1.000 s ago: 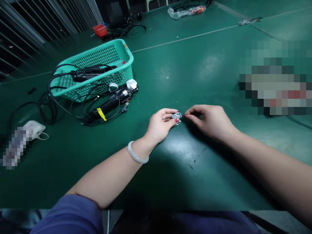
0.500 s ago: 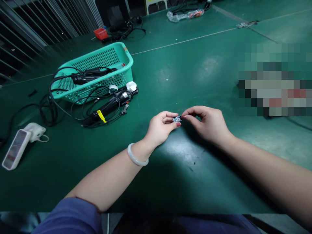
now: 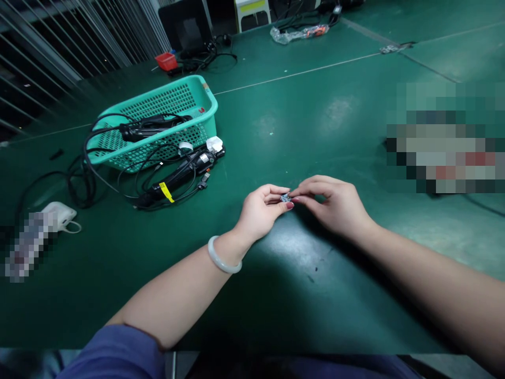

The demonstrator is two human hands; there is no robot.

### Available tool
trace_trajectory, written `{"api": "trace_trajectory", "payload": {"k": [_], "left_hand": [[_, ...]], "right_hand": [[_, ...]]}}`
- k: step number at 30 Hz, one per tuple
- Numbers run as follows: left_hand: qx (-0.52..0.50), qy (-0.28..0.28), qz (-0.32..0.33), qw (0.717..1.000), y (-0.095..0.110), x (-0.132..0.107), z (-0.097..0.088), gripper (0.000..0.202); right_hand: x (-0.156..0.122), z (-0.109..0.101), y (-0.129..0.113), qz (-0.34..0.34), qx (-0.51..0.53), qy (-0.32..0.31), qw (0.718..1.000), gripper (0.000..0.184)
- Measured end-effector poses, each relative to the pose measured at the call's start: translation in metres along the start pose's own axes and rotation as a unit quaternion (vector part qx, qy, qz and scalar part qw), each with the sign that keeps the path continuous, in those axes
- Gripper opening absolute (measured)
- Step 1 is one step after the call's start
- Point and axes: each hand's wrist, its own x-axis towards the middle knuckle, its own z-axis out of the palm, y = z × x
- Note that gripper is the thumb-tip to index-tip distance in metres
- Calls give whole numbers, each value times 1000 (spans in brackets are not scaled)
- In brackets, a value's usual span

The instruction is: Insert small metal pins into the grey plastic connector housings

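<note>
The left hand point(image 3: 260, 211) has its grip closed, thumb and fingertips pinching a small metallic part point(image 3: 284, 198) over the green table point(image 3: 300, 121). The right hand point(image 3: 335, 206), at three o'clock of the part, pinches its other side. A teal basket point(image 3: 207, 108) sits well apart at ten o'clock.

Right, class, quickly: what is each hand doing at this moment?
Left hand: pinched shut on the small clear part.
Right hand: fingertips pinch the same part.
</note>
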Motion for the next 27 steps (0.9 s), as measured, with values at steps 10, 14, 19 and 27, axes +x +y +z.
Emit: {"api": "trace_trajectory", "payload": {"k": [10, 14, 19, 27], "left_hand": [[-10, 3, -8, 1000, -2, 0, 0, 29], [-13, -3, -5, 1000, -3, 0, 0, 29], [-12, -1, -1, 1000, -2, 0, 0, 30], [13, 21, 11, 1000, -3, 1, -1, 31]], "right_hand": [[-1, -2, 1, 51, -36, 41, 997, 4], [-3, -2, -2, -17, -103, 18, 994, 7], [-5, -3, -1, -64, -209, 15, 976, 11], [-6, -2, -2, -154, -264, -31, 952, 19]]}}
